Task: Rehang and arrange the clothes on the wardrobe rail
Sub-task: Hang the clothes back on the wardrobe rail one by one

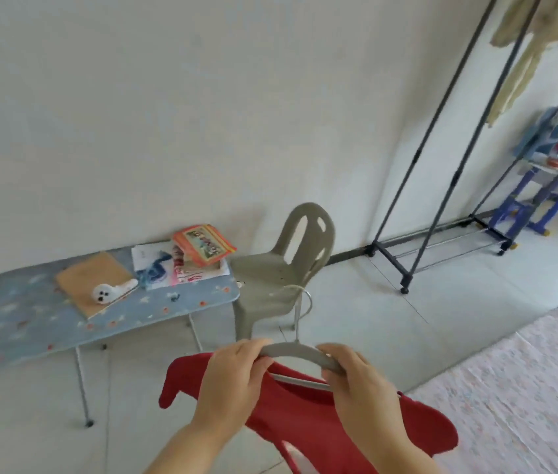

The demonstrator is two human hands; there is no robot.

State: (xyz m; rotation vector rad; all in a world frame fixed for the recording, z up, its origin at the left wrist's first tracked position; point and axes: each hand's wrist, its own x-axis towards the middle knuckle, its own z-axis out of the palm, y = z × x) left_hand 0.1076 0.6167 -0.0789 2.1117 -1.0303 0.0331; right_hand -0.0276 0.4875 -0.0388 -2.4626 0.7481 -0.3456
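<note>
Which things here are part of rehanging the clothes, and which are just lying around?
For the job: grey hanger, gripped by left hand and right hand; red garment; clothes rack; beige garment hanging there.
Lying about: grey chair, blue table, books, white toy, blue stool.

Left grip and right grip are each curling round one shoulder of a grey hanger, hook pointing away from me. A red garment is drooping beneath it. Ahead, a grey chair is standing beside a blue patterned surface; the wardrobe rail frame is standing at right.
</note>
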